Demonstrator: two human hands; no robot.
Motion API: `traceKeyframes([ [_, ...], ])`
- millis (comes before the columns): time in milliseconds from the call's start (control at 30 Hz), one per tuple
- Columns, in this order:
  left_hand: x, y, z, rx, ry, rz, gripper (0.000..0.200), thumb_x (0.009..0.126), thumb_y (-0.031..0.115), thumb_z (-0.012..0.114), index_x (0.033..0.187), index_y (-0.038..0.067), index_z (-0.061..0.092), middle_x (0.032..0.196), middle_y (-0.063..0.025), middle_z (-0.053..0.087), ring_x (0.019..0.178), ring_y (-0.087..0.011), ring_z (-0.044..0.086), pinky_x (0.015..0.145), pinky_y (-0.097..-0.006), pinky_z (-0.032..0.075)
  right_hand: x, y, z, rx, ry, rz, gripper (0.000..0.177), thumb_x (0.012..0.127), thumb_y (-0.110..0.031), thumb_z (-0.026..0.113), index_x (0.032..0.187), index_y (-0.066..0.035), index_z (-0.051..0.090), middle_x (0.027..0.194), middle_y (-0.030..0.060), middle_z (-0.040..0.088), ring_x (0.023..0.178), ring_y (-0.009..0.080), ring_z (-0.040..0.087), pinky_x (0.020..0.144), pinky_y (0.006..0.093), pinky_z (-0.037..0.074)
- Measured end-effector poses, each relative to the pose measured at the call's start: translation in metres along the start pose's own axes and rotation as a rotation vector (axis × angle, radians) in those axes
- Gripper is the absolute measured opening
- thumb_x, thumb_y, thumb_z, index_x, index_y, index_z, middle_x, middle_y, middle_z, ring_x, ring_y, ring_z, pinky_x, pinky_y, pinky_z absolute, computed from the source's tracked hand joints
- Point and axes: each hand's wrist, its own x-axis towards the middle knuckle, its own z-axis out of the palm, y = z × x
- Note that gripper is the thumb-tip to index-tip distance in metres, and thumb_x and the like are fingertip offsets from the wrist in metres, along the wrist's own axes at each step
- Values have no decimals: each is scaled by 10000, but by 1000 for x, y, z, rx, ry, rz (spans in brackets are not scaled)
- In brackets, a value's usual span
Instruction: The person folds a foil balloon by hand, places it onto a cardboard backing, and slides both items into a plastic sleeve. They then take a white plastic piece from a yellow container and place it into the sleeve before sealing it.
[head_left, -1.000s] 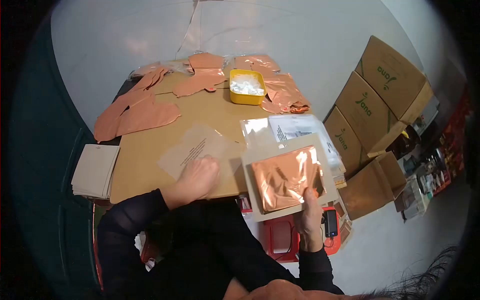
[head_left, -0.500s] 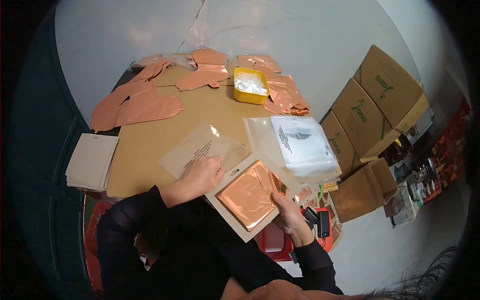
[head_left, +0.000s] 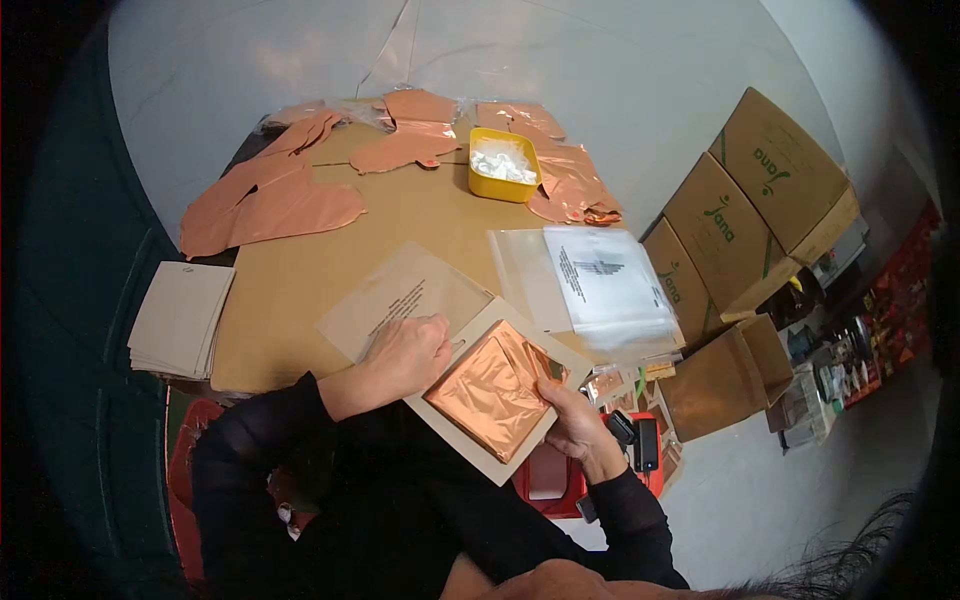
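The left hand (head_left: 403,355) is curled closed at the near edge of the clear bag (head_left: 430,272), which lies flat on the table (head_left: 280,335); whether its fingertips pinch the film is hidden. The right hand (head_left: 575,420) is closed on the card (head_left: 458,437), thumb on top over the edge of the foil pack (head_left: 492,395), the other fingers mostly hidden beneath. The pack lies on the card, just above the table's near edge, the card's slotted end close to the left hand. This grip probably serves best with the thumb pressing lightly and near the rim, since the thin foil looks quick to crease and could slide on the card if tilted. Light, straight handling of the film seems wise too, as a hard tug might wrinkle it.
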Motion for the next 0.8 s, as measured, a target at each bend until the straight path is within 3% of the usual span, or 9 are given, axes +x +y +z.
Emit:
traceKeyframes([
  [233, -1, 1, 3, 11, 13, 36, 135, 839, 120, 614, 788, 4, 567, 709, -208, 629, 689, -408, 638, 617, -474, 499, 1, -7, -15, -12, -182, 33, 478, 952, -382, 587, 1286, -45, 524, 1127, 85, 674, 897, 175, 708, 583, 306, 594],
  [433, -1, -3, 3, 10, 9, 17, 130, 841, 114, 609, 788, 5, 563, 708, -206, 627, 686, -406, 637, 616, -475, 499, -4, -10, -6, -12, -78, 22, 452, 948, -393, 588, 1251, -59, 547, 1033, 69, 694, 795, 159, 710, 523, 293, 574],
  [533, 0, -2, 3, 16, -2, 15, 124, 842, 110, 608, 791, 5, 566, 712, -203, 630, 690, -403, 639, 619, -473, 502, -10, -16, 11, 11, 35, 17, 360, 986, -360, 532, 1148, -39, 554, 801, 45, 636, 502, 102, 537, 372, 230, 328],
  [633, 0, 0, 2, 16, -14, 21, 122, 843, 111, 609, 796, 5, 570, 716, -199, 634, 696, -401, 641, 623, -472, 504, -10, -18, 13, -8, 5, 34, 355, 985, -359, 533, 1150, -45, 555, 796, 43, 635, 510, 103, 547, 369, 227, 325],
  [733, -2, 3, 0, 29, -19, 27, 119, 842, 113, 612, 804, 7, 573, 723, -196, 639, 699, -401, 643, 626, -470, 507, 3, -12, -7, 17, -175, 58, 429, 943, -380, 592, 1238, -71, 554, 1004, 62, 700, 746, 130, 703, 439, 242, 506],
  [800, -3, 4, 0, 40, -20, 32, 116, 843, 114, 614, 811, 10, 574, 734, -194, 641, 705, -401, 643, 629, -471, 508, 5, -9, -7, 19, -156, 43, 411, 944, -385, 592, 1218, -81, 560, 977, 52, 697, 715, 123, 691, 421, 235, 470],
])
